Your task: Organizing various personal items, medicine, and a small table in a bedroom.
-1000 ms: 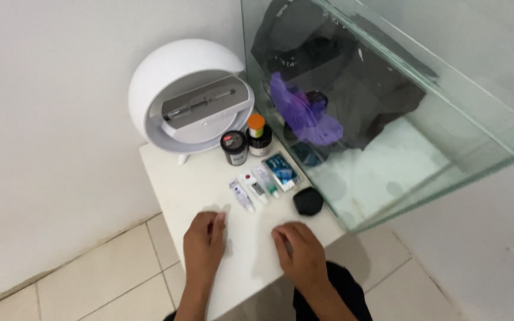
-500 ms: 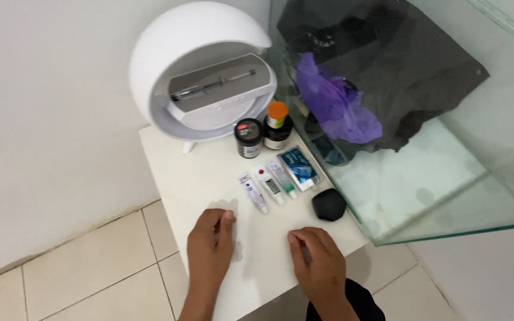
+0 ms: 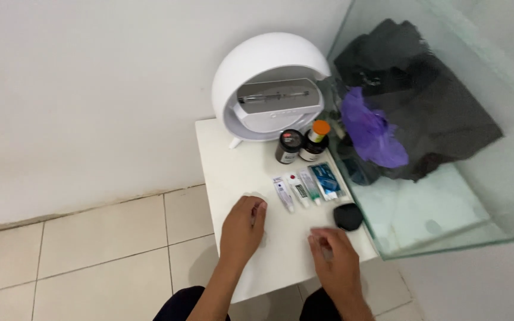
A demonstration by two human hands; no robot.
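Left hand [image 3: 242,229] flat on white table [image 3: 221,154], palm down, fingers loosely together, holding nothing. Right hand [image 3: 335,261] resting near front edge, fingers slightly curled, empty. Nothing gripped or lifted; handling judged not yet begun. Just beyond fingertips: row of small tubes [image 3: 297,189] and blue sachet [image 3: 326,180], side by side, apparently untouched; black compact [image 3: 348,216] to their right. Further back: two dark jars [image 3: 300,145], round white lamp [image 3: 269,86], glass tank [image 3: 435,137].

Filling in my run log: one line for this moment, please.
left hand: flat on white table | right hand: empty, above table edge | nearest: small tubes, black case
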